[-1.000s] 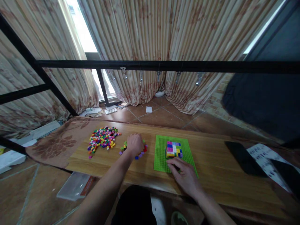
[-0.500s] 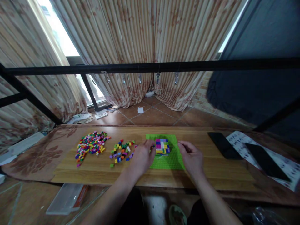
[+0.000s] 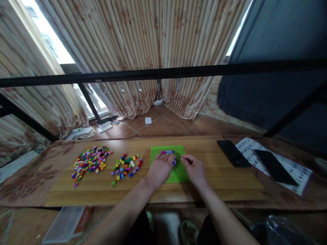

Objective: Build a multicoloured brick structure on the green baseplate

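A green studded baseplate [image 3: 180, 175] lies on the wooden board, bearing a small multicoloured block build [image 3: 167, 152]. My left hand [image 3: 160, 169] reaches over the build and covers most of it. Its fingers are bent together at the build's right side, and whatever they hold is hidden. Just right of the build, above the plate's right edge, my right hand [image 3: 195, 168] has thumb and forefinger pinched together. Anything between those fingertips is too small to make out. Left of the plate are loose toy bricks [image 3: 125, 169] in a scattered group.
A larger heap of toy bricks [image 3: 89, 160] lies farther left on the wooden board [image 3: 204, 194]. To the right are a black phone [image 3: 233, 153], a printed sheet [image 3: 246, 145] and another dark flat slab [image 3: 276, 166]. Below the board stands a clear plastic box [image 3: 63, 224].
My left hand has moved from the build's left side to over it. My right hand has come closer to the build. The whole view has shifted slightly, with the board farther left.
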Demonstrator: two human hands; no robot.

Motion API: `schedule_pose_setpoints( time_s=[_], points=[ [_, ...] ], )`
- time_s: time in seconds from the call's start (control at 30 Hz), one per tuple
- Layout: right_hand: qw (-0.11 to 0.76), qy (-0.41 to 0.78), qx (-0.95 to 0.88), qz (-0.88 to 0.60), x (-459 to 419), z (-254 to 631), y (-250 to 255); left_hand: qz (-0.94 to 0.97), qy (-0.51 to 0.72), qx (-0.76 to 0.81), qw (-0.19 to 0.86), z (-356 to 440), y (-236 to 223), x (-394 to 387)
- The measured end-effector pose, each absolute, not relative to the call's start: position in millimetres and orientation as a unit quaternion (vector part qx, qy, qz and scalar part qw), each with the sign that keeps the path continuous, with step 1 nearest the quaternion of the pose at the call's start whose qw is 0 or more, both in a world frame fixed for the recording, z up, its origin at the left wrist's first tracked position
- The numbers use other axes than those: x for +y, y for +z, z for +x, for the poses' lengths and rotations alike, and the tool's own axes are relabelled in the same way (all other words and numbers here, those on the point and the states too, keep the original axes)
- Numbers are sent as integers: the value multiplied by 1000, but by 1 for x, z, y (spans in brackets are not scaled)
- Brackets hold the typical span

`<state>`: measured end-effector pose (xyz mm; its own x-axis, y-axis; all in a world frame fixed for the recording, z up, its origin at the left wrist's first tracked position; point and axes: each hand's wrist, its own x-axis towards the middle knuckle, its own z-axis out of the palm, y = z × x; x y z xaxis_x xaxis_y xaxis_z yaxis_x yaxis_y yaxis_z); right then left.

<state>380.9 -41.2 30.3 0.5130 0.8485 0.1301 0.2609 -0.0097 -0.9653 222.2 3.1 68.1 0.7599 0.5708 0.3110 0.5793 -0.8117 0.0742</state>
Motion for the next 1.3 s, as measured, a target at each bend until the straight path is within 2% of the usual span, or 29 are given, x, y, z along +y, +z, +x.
schedule_pose_setpoints(
  time_s=[0.4,0.6,1.13,1.3],
  points=[
    [545,343,-418,-641,-39,369,26,-935,-173,-310,-13,225,65,6],
    [546,347,-417,-639,-39,369,24,-923,-214,-314,-63,224,59,9],
    [552,350,-408,-637,-38,367,27,-872,-289,-382,-100,231,47,3],
    [556,354,-398,-638,-36,365,25,-855,-315,-384,-147,232,43,4]
  ],
)
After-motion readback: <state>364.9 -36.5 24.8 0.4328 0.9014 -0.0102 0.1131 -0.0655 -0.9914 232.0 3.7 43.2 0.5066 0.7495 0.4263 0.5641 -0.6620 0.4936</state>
